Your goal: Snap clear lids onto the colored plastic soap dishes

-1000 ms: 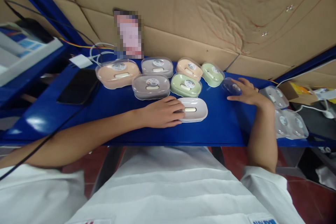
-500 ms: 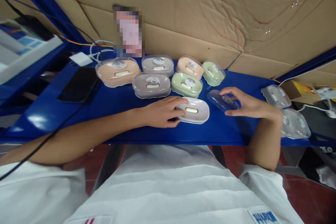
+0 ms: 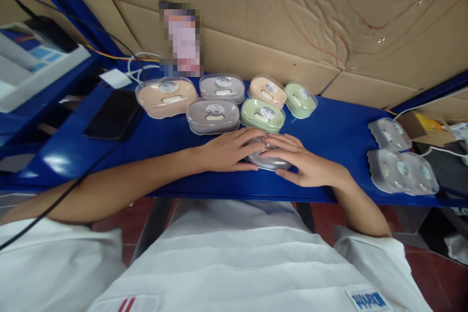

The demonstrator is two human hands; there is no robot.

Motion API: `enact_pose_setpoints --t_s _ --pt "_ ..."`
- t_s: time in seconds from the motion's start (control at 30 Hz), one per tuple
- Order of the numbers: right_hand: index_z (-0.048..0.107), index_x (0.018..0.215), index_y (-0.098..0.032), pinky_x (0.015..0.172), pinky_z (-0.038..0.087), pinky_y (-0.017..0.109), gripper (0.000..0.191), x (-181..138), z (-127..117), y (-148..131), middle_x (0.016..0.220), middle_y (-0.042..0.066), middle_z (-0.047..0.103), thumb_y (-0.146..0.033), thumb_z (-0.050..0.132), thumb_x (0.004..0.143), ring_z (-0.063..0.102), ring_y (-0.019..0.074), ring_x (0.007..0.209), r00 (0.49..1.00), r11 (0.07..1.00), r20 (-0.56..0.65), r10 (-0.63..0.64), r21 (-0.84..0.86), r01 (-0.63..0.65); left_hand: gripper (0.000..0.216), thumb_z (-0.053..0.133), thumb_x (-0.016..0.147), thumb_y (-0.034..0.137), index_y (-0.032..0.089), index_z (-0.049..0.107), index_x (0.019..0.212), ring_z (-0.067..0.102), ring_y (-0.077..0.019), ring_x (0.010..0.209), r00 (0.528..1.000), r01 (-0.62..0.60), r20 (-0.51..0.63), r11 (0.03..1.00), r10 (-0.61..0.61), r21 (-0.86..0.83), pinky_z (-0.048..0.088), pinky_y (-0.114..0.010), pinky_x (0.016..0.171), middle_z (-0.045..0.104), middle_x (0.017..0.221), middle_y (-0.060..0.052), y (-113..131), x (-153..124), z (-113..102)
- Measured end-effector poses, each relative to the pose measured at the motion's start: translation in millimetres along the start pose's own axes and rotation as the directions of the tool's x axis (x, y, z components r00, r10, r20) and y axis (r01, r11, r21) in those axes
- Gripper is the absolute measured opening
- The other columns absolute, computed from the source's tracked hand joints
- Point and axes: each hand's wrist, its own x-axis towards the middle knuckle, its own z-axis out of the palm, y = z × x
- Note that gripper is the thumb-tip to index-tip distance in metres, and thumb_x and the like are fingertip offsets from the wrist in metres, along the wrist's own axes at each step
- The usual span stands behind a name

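Note:
A white soap box with a clear lid [image 3: 266, 158] lies near the front edge of the blue table [image 3: 329, 131]. Both hands rest on it. My left hand [image 3: 228, 151] lies on its left side with fingers stretched flat over the lid. My right hand [image 3: 305, 165] covers its right side, fingers spread and pressed down on the clear lid. Most of the box is hidden under the fingers.
Behind stand closed soap boxes: peach [image 3: 167, 97], two grey [image 3: 213, 115], green [image 3: 262, 114], a second peach [image 3: 266, 91], a second green [image 3: 300, 99]. Clear lids [image 3: 400, 170] lie at the right. A black phone [image 3: 113, 114] lies at the left. Cardboard backs the table.
My right hand carried the clear lid from the right side of the table leftward and set it onto the white soap box. My left hand stayed on the box.

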Motion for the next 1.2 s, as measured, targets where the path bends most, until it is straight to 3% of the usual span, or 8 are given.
enact_pose_setpoints --t_s 0.1,0.17,0.3,0.43,0.7,0.93,1.1,1.2 --pt "0.039 0.168 -0.034 0.138 0.013 0.066 0.06 2 4 -1 0.182 0.01 0.03 -0.023 0.054 0.111 0.021 0.0265 0.171 0.999 0.999 0.018 0.03 -0.034 -0.029 0.056 0.063 0.108 0.054 0.016 0.059 0.148 0.06 -0.0394 0.142 0.998 0.049 0.048 0.998 -0.05 0.029 0.054 -0.059 0.118 0.057 0.154 -0.025 -1 -1 2" --pt "0.029 0.173 -0.035 0.137 0.01 0.068 0.067 2 6 -2 0.185 0.01 0.019 -0.027 0.054 0.112 0.012 0.028 0.173 0.998 0.996 0.028 0.054 -0.065 -0.053 0.059 0.062 0.107 0.057 0.015 0.058 0.15 0.056 -0.041 0.148 0.996 0.074 0.046 0.996 -0.076 0.04 0.052 -0.06 0.12 0.054 0.158 -0.027 -2 -3 2" --pt "0.006 0.178 -0.039 0.136 0.012 0.071 0.083 1 12 -4 0.187 0.011 0.0 -0.039 0.057 0.112 0.002 0.0326 0.173 0.994 0.981 -0.008 0.11 -0.159 -0.11 0.074 0.059 0.108 0.059 0.014 0.042 0.165 0.042 -0.0417 0.161 0.994 0.092 0.057 0.995 -0.094 0.043 0.046 -0.06 0.126 0.042 0.17 -0.029 -2 -4 3" --pt "-0.003 0.178 -0.04 0.136 0.013 0.072 0.084 -2 18 -6 0.187 0.01 -0.001 -0.04 0.052 0.114 -0.001 0.0333 0.173 0.988 0.965 -0.023 0.156 -0.212 -0.157 0.083 0.056 0.111 0.056 0.016 0.023 0.176 0.029 -0.0388 0.168 0.99 0.103 0.09 0.994 -0.105 0.022 0.038 -0.059 0.133 0.031 0.177 -0.027 -3 -4 2" --pt "-0.013 0.176 -0.041 0.136 0.014 0.07 0.083 -10 14 -8 0.187 0.008 -0.002 -0.034 0.045 0.116 -0.003 0.0304 0.173 0.985 0.965 0.058 0.162 -0.218 -0.146 0.082 0.051 0.114 0.051 0.017 0.013 0.178 0.025 -0.0339 0.17 0.984 0.101 0.142 0.994 -0.105 0.039 0.033 -0.053 0.136 0.029 0.18 -0.022 4 -1 -1" --pt "-0.007 0.178 -0.035 0.134 0.022 0.072 0.093 0 28 -20 0.186 0.015 0.006 -0.026 0.056 0.111 0.006 0.0377 0.172 0.969 0.909 -0.052 0.243 -0.336 -0.246 0.077 0.051 0.112 0.035 0.015 0.015 0.177 0.028 -0.0321 0.169 0.989 0.092 0.114 0.995 -0.095 0.035 0.034 -0.05 0.136 0.032 0.179 -0.02 0 -2 2" --pt "0.009 0.18 -0.029 0.132 0.021 0.077 0.083 6 42 -14 0.184 0.02 0.019 -0.022 0.054 0.111 0.006 0.0406 0.172 0.969 0.884 -0.12 0.214 -0.398 -0.244 0.077 0.051 0.114 0.046 0.014 0.019 0.176 0.031 -0.0367 0.168 0.993 0.078 0.078 0.994 -0.083 0.072 0.037 -0.055 0.134 0.035 0.177 -0.024 -2 -2 1" --pt "0.017 0.179 -0.028 0.134 0.023 0.073 0.076 7 37 -7 0.184 0.018 0.019 -0.027 0.053 0.112 0.008 0.0385 0.172 0.981 0.908 -0.103 0.163 -0.374 -0.19 0.077 0.051 0.113 0.052 0.015 0.024 0.176 0.035 -0.0385 0.165 0.993 0.096 0.065 0.993 -0.1 0.067 0.04 -0.058 0.132 0.039 0.175 -0.024 -3 -2 0"
